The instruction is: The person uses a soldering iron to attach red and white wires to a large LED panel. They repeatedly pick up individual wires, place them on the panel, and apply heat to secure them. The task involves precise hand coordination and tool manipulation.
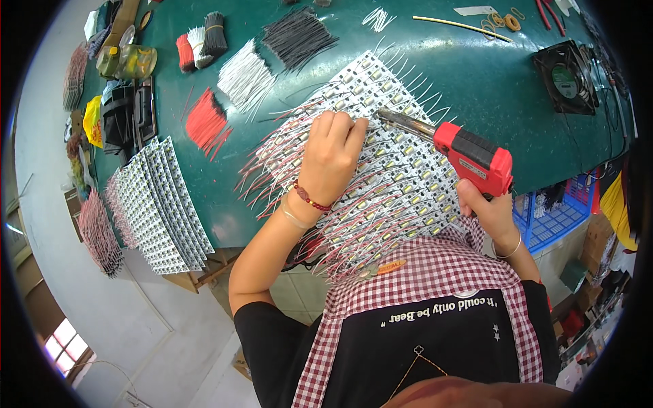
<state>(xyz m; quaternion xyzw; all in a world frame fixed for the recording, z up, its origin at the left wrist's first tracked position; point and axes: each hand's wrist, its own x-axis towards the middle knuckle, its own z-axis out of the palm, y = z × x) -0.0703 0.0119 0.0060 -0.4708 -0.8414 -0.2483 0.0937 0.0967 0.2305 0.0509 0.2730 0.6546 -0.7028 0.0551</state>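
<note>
My right hand [488, 209] grips a red and black soldering gun [476, 155], its metal barrel pointing left over the panel. Below it lies a large white circuit board panel [408, 178], made of rows of small modules with yellowish chips. Thin red, white and dark wires stick out along its rows. My left hand [332, 151] rests over the panel's upper part, fingers pinched together close to the gun's tip. Whatever those fingers hold is hidden by the hand. The panel's near edge reaches my checked apron.
On the green table [476, 68] lie red wires [207, 122], white wires [246, 78] and black wires [298, 35]. Several stacked panels [163, 211] overhang the left edge. A black fan [566, 76] stands at right, above a blue crate [554, 216]. A thin stick [462, 28] lies far back.
</note>
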